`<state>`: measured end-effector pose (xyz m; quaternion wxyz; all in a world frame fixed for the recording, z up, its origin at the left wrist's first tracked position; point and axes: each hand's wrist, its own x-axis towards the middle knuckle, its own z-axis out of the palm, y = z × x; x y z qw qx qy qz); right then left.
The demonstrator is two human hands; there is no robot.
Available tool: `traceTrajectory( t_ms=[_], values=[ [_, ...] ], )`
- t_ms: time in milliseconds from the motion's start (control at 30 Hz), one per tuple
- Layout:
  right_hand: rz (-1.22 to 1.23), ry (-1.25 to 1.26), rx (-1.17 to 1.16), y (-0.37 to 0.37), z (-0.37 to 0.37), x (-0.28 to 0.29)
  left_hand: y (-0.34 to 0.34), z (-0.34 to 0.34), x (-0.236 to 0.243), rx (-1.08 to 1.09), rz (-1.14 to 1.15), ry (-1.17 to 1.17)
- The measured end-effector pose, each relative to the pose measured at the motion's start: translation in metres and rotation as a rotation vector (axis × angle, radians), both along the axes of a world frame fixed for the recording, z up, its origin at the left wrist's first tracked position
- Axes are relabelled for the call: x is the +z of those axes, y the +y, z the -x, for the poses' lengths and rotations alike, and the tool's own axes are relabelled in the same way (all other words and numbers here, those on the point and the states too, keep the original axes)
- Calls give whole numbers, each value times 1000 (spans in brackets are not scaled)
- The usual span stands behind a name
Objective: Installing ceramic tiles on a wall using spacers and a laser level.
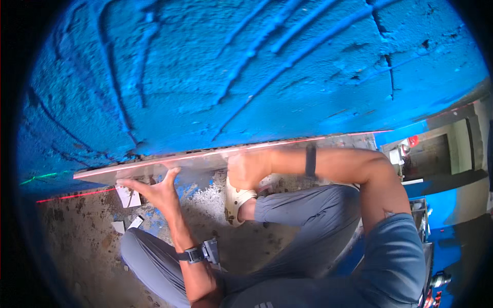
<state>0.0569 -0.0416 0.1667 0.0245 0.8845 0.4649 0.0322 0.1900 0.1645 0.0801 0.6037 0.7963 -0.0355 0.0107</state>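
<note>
Faces a rough blue wall point(287, 87) across the upper half of the frame. Sits above stained floor point(215, 231), lower centre. Has a long, glossy grey panel point(203, 163) along the wall's foot, left to centre. Spreads the left hand point(158, 194) at left centre, grip open, fingertips at the panel's face. Curls the blurred right hand point(246, 169) beside the panel, mid-frame; cannot tell whether gripping anything. Has a pale shoe point(233, 201) just below.
</note>
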Motion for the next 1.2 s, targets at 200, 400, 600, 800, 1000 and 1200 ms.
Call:
traceTrajectory(
  t_ms=[200, 400, 600, 800, 1000, 1200],
  values=[
    [40, 63, 31, 15, -20, -14, 24, -9, -16, 61, -34, -29],
    [150, 70, -112, 15, -4, 22, 23, -24, -34, -17, 46, -109],
    [-101, 217, 102, 138, -47, 13, 61, -36, -45, 70, 15, -61],
    [-42, 124, 27, 112, -105, -35, 56, -38, -39, 87, 53, -115],
    [-55, 427, -551, 137, -91, -153, 55, -30, -47, 175, 76, -24],
    [-1333, 1076, -1590, 163, -98, -270, 75, -27, -137, 510, 147, 219]
  ],
)
